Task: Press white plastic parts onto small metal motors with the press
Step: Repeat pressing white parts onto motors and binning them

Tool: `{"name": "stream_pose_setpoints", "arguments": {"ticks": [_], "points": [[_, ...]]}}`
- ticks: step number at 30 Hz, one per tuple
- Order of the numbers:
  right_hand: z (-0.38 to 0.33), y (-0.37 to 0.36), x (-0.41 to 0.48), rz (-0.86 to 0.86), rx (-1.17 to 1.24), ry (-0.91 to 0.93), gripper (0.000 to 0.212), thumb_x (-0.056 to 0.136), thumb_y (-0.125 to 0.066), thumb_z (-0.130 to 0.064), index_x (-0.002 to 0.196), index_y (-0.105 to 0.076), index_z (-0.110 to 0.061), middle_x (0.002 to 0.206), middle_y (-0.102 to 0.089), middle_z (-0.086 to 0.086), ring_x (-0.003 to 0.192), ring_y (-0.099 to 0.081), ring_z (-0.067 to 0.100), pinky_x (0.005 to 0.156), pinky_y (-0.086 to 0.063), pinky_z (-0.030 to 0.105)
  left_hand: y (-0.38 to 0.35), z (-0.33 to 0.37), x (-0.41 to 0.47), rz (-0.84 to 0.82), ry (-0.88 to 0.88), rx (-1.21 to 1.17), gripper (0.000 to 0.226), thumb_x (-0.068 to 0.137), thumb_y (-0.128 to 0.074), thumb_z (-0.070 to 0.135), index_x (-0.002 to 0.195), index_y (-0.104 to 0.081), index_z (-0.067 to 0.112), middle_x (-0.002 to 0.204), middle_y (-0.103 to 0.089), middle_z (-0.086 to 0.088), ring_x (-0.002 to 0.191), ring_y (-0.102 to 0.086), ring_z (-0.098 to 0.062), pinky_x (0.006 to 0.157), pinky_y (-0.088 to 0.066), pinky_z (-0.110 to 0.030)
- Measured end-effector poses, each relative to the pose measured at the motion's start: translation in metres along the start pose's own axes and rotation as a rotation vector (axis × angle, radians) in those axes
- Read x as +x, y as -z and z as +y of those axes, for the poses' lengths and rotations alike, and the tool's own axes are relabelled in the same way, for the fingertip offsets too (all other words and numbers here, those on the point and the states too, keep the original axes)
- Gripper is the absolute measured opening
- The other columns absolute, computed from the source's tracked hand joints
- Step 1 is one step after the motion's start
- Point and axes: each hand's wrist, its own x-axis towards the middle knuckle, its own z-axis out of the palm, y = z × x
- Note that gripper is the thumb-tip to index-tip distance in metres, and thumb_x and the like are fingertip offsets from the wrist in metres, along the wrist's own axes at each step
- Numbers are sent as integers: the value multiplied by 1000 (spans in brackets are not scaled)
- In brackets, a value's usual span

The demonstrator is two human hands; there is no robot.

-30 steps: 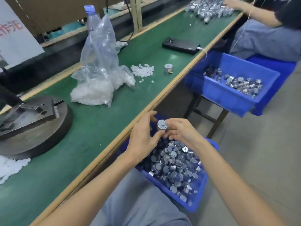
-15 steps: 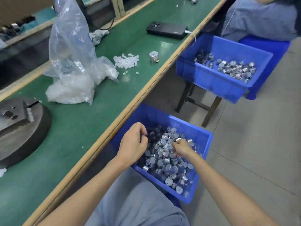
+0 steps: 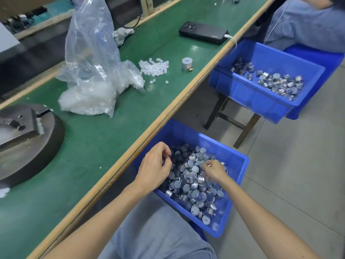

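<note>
A blue bin [image 3: 188,134] on my lap side holds a heap of small silver motors [image 3: 190,183]. My left hand [image 3: 155,167] hovers over the bin's left part, fingers loosely curled, with nothing visible in it. My right hand [image 3: 214,171] is down among the motors, fingertips buried in the heap; whether it holds one is hidden. Loose white plastic parts [image 3: 155,66] lie on the green table [image 3: 112,139], next to a single upright motor [image 3: 186,64]. The press's round metal base [image 3: 31,144] sits at the table's left.
A clear plastic bag [image 3: 89,71] of white parts stands between the press and the loose parts. A black phone [image 3: 203,34] lies near the table edge. A second blue bin [image 3: 261,99] of motors rests on a wooden stool [image 3: 244,128]. Another person [image 3: 308,25] sits beyond it.
A second ago both hands held one motor above the bin. They have since parted and dropped; my right hand went into the motor heap and the view tilted down.
</note>
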Motion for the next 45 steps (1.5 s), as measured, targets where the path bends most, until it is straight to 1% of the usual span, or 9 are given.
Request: {"name": "stream_pose_setpoints", "arguments": {"ticks": [3, 7, 11, 15, 21, 30, 34, 39, 45], "points": [[-13, 5, -4, 43, 23, 41, 23, 91, -46, -11, 70, -57, -9, 66, -57, 7, 58, -53, 20, 65, -48, 34, 3, 2, -2, 20, 0, -4, 21, 83, -51, 6, 80, -42, 25, 77, -50, 12, 70, -47, -7, 58, -38, -20], [-49, 18, -16, 39, 27, 124, 30, 88, -50, -15, 58, -55, -17, 56, -54, -9, 56, -45, 15, 51, -34, 23, 11, 11, -2, 76, -22, -11, 19, 82, -51, 5, 79, -42, 22, 74, -49, 9, 67, -46, -10, 57, -38, -24], [-96, 32, -33, 20, 92, 263, 23, 87, -54, -17, 67, -64, -16, 69, -60, -2, 62, -48, 14, 57, -36, 25, 26, 26, -4, 134, -111, -66, 20, 80, -53, 2, 79, -44, 20, 72, -48, 10, 66, -45, -8, 58, -36, -17], [-145, 42, -57, 7, 196, 446, 28, 87, -57, -21, 59, -61, -20, 44, -45, -14, 46, -38, 2, 51, -28, 22, 50, 38, -12, 222, -156, -99, 21, 80, -54, 0, 79, -45, 19, 70, -47, 12, 65, -44, -4, 59, -33, -9], [-212, 37, -94, -158, 285, 693, 34, 93, -55, -17, 60, -60, -20, 43, -36, -15, 41, -28, 2, 44, -23, 14, 104, 31, -32, 406, -69, -123, 21, 79, -56, -4, 79, -48, 15, 68, -45, 14, 59, -44, 2, 57, -31, -7], [-294, -30, -133, -418, 178, 827, 25, 93, -55, -17, 69, -61, -14, 43, -39, -16, 41, -34, 0, 47, -25, 15, 190, -12, -91, 695, 107, -43, 21, 80, -57, -7, 78, -51, 14, 70, -51, 10, 61, -45, 0, 59, -33, -8], [-321, -62, -149, -536, 127, 892, 26, 92, -54, -13, 67, -60, -17, 43, -42, -16, 41, -35, 0, 46, -26, 15, 218, -26, -112, 777, 180, -36, 31, 82, -56, -6, 76, -46, 24, 68, -50, 13, 57, -44, -1, 56, -34, -9], [-345, -86, -168, -623, 94, 1007, 27, 88, -56, -13, 63, -62, -19, 48, -43, -9, 44, -34, 6, 46, -26, 17, 241, -34, -120, 802, 211, -36, 23, 81, -54, -7, 81, -49, 15, 72, -50, 12, 58, -44, 1, 58, -35, -9], [-371, -115, -184, -689, 35, 1097, 22, 87, -57, -15, 66, -64, -16, 50, -50, -6, 46, -41, 5, 45, -30, 11, 268, -40, -137, 894, 241, -3, 24, 81, -53, -6, 83, -50, 18, 76, -52, 13, 64, -46, 0, 60, -34, -7]]}}
